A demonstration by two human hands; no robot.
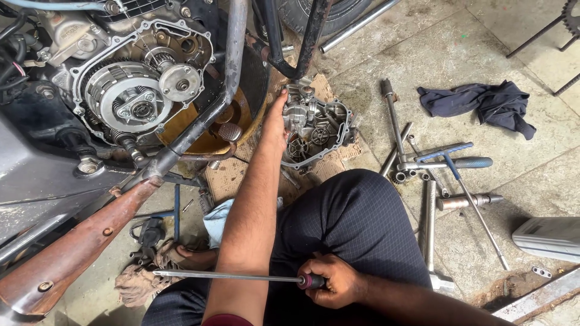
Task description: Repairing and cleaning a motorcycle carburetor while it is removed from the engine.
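Note:
My left hand (275, 124) reaches forward and grips the left edge of a metal engine side cover (317, 130), which stands tilted on a piece of cardboard (226, 178) with its inner side and gears facing me. My right hand (335, 282) rests on my knee, shut on the dark handle of a long screwdriver (223, 276) whose shaft points left across my lap. The motorcycle's opened engine, with its exposed clutch (130, 96), is at the upper left.
A rusty exhaust pipe (78, 241) runs along the lower left. A yellow basin (199, 136) sits under the engine. Several T-handle wrenches and sockets (444, 160) lie on the concrete at right, beside a dark cloth (483, 102) and a grey box (550, 238).

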